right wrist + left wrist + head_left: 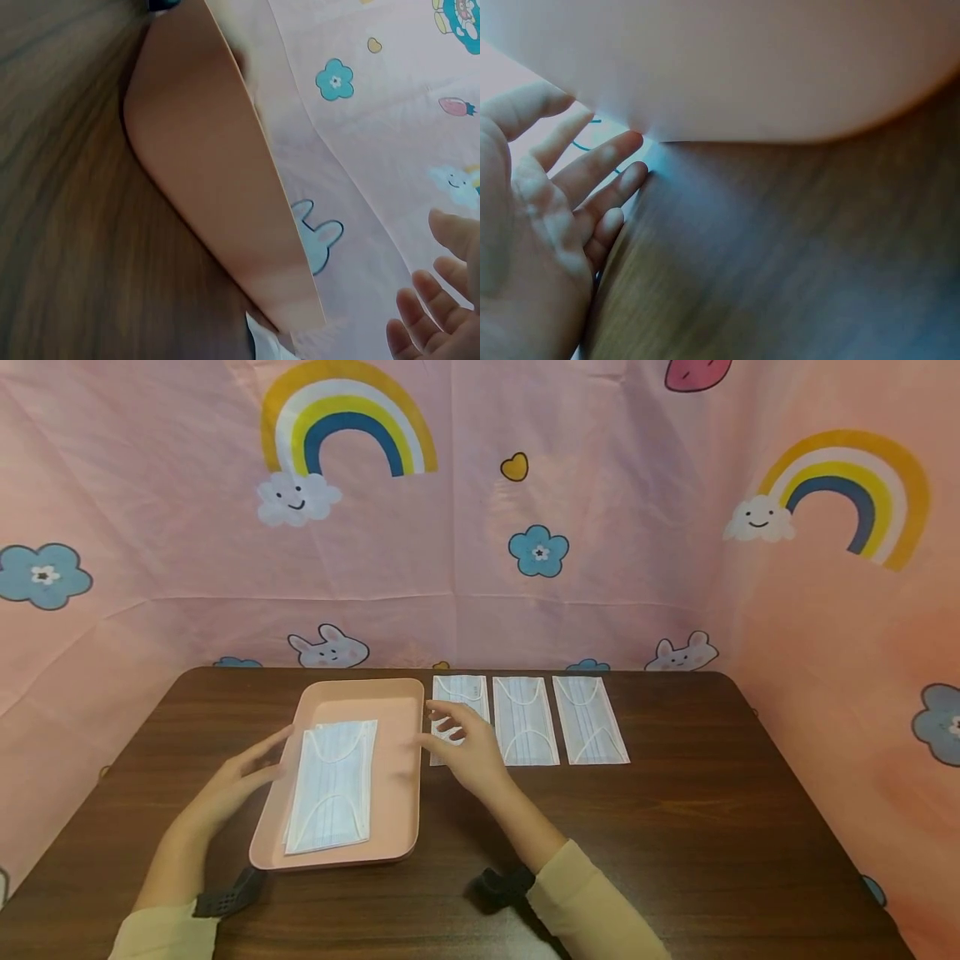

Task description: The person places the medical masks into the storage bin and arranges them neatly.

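A pink rectangular tray point(397, 827) sits on the table with a small stack of pale blue face masks point(330, 789) lying inside, ear loops showing on top. My left hand point(228, 789) is at the tray's left side, its fingertips right at the rim. In the left wrist view, the extended fingers point(592, 169) of that hand meet the tray's outer wall point(742, 67). Beside the right rim, my right hand point(474, 745) has its fingers loosely bent and holds nothing. The right wrist view shows a gap between it and the tray wall point(202, 165).
Three more face masks lie in a row right of the tray: the left one point(465, 689) partly behind my right hand, the middle one point(525, 718) and the right one point(592, 722). A patterned pink cloth point(480, 552) hangs behind the dark wooden table point(675, 860).
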Demonstrator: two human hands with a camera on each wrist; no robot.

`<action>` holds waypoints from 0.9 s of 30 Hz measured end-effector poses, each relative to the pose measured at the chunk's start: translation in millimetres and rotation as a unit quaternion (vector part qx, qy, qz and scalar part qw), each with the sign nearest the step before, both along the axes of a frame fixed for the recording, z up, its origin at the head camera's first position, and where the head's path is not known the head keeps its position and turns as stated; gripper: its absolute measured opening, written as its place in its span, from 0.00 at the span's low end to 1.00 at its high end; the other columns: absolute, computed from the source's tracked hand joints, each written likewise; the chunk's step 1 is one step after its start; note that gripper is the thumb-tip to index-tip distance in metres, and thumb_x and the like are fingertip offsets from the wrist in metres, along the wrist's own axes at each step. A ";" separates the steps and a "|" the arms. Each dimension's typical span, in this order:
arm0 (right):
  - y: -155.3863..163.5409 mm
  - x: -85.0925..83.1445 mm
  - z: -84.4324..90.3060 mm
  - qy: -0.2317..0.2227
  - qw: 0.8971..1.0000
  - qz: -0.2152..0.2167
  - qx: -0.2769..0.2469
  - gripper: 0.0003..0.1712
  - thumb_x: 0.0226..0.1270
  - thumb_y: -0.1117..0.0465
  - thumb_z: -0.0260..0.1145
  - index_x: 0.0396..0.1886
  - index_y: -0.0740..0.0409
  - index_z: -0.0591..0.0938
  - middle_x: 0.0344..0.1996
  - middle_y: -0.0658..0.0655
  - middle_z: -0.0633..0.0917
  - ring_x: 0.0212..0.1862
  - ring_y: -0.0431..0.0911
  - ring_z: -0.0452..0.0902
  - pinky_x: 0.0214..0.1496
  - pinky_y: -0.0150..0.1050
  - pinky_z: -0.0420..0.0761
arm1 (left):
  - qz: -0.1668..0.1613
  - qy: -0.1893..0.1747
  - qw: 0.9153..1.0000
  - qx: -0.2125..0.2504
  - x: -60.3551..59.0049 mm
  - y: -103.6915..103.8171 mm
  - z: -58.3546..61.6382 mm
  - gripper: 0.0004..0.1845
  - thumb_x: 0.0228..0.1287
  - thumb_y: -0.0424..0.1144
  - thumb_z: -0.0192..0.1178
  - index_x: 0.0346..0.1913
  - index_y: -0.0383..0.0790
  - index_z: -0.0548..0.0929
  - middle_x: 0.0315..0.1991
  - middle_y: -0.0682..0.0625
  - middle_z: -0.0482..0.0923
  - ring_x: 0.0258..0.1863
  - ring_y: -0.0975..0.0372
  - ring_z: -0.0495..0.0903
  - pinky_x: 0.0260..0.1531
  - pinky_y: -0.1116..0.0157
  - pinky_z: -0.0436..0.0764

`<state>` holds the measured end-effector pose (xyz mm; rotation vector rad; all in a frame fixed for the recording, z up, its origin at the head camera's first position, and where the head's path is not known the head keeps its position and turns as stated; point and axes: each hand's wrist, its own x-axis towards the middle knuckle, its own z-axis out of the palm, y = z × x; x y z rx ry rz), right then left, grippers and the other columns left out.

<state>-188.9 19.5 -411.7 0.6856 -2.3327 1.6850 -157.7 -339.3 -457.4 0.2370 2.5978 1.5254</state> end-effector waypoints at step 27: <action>76.4 -24.5 7.5 -0.020 0.998 -0.055 0.025 0.28 0.57 0.62 0.73 0.59 0.59 0.78 0.48 0.61 0.81 0.50 0.54 0.76 0.50 0.53 0.74 | -0.002 0.005 1.000 0.000 -0.1 -0.5 -1.2 0.33 0.71 0.41 0.55 0.75 0.45 0.57 0.71 0.32 0.51 0.66 0.37 0.54 0.58 0.49 0.63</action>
